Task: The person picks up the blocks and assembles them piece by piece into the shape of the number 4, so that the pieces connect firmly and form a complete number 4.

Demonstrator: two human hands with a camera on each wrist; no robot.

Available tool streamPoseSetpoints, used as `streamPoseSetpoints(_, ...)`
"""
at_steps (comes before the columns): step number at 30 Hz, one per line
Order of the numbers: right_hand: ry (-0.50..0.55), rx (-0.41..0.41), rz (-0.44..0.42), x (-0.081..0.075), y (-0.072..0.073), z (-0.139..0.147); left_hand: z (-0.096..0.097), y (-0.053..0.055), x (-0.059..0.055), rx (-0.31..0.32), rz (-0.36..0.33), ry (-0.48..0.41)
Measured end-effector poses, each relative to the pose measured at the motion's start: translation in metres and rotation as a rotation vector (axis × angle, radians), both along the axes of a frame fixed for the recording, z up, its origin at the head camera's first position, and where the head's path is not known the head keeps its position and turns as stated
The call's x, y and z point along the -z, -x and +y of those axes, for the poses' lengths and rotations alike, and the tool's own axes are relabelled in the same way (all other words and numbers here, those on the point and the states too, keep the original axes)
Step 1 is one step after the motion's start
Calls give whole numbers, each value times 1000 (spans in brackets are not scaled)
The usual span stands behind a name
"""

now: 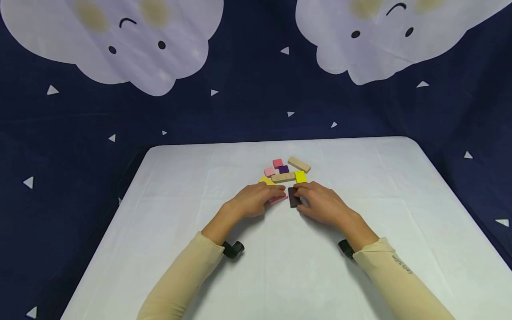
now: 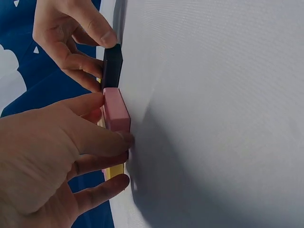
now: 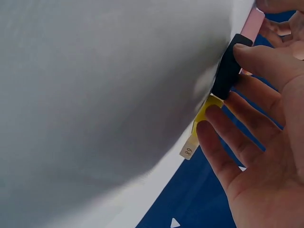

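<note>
My left hand [image 1: 254,200] pinches a pink block [image 2: 117,111] between thumb and fingers, low over the white table. To its right, my right hand [image 1: 325,204] grips a dark brown block [image 1: 294,198] with the thumb on its near side. The two blocks stand close together, end to end in the left wrist view. Just beyond the left fingers lies a yellow block [image 1: 266,180], partly covered by them. Another yellow block [image 1: 301,177] sits past the right fingertips, beside a plain wooden block [image 1: 284,177].
Behind these lie a light pink block [image 1: 269,171], a red block [image 1: 278,163], a dark purple block [image 1: 283,169] and a slanted wooden block [image 1: 299,164]. The white table [image 1: 360,169] ends at a dark blue backdrop [image 1: 252,120] with cloud prints.
</note>
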State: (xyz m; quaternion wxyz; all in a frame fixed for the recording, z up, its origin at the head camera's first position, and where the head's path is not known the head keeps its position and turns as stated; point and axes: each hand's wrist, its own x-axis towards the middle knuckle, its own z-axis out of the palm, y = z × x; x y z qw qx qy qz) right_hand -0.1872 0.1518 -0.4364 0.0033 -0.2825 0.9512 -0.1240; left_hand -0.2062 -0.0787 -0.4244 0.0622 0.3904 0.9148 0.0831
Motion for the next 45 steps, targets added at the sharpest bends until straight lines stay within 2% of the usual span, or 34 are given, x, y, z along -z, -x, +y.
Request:
streamPoseSetpoints(6,12,2,-7,-1,1,-1,3,1,1,-28,-8,15)
streamPoseSetpoints(14,1,53,-20,-2,-1,-5,4,1,0,-24,-8,-1)
streamPoseSetpoints(22,7,50,-17,-1,-1,-5,-2,3,1,-53,-75,-61)
streamPoseSetpoints(33,4,66,-28,-1,-4,-4,-2,2,2,-59,-111,-86)
streamPoseSetpoints(41,16,60,-14,-1,-6,-5,-1,-10,1,-82,-120,-92)
streamPoseSetpoints(45,9,62,-14,-2,-4,-5,0,-16,-1,-91,-100,-96)
